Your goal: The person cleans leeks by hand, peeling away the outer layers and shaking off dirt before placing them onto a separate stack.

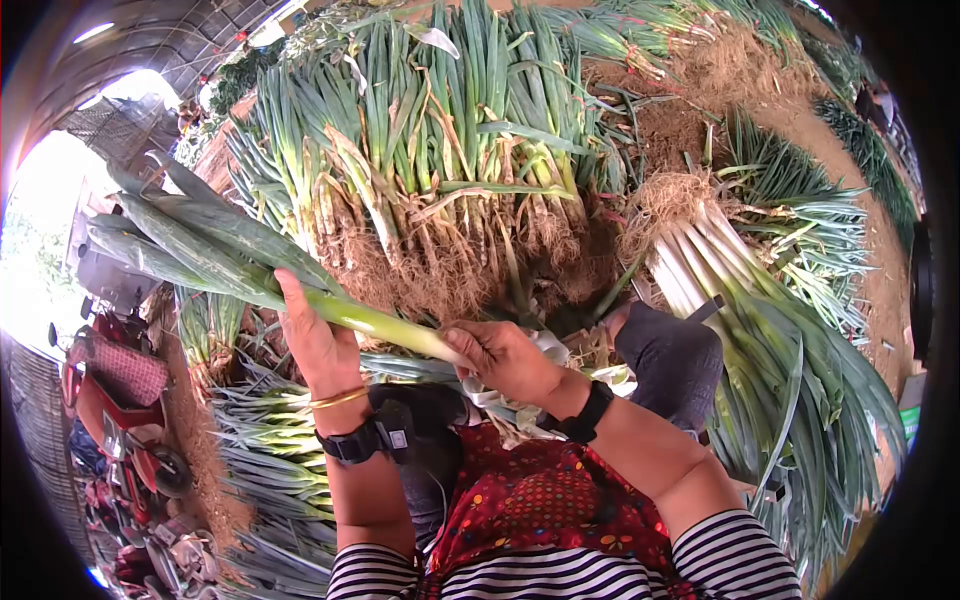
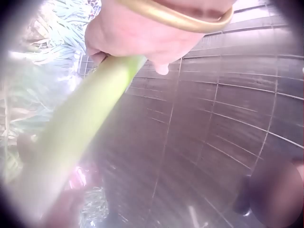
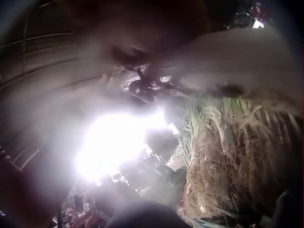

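I hold 1 green onion (image 1: 375, 320) before the rooted bundle (image 1: 430, 160): left hand (image 1: 325, 345) curled round it near the leaves (image 1: 210, 245) (for balance, I'd judge), right hand (image 1: 515, 365) pinching the white end (image 1: 430, 344), likely steadying it.

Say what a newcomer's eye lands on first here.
Probably the thick leek-like stalk slanting across the head view's middle, held by the left hand and right hand. Behind it, a big stack of similar plants with shaggy brown roots fills the upper centre. Then the red patterned garment at bottom centre.
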`<state>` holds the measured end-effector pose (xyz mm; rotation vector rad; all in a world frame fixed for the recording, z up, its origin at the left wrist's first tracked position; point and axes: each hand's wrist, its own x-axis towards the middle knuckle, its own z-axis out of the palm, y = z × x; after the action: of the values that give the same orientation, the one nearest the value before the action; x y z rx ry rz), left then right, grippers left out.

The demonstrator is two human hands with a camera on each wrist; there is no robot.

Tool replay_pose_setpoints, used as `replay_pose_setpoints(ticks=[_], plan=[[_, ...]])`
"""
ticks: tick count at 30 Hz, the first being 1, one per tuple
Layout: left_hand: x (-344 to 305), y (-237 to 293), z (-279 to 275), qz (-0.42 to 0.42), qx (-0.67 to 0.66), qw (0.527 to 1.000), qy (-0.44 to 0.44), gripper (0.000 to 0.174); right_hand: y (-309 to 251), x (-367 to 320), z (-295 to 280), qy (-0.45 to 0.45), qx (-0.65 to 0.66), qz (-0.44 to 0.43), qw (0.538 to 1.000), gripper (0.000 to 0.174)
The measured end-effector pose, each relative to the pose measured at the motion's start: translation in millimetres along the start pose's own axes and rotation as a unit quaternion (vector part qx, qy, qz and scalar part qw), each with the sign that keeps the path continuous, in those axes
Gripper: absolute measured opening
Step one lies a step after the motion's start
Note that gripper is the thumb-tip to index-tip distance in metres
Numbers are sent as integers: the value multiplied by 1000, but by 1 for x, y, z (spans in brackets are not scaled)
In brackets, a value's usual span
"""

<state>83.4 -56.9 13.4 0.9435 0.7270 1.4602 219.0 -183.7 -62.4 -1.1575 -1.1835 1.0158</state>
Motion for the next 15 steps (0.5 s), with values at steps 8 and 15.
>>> replay_pose_setpoints(ticks=[8,15], plan=[[7,-3,-1,-6,-63,990,-129,67,14,2,5,64,84,20,994,24],[26,-9,-17,-64,-218,926,-302,79,37,9,-19,195,422,191,865,25]])
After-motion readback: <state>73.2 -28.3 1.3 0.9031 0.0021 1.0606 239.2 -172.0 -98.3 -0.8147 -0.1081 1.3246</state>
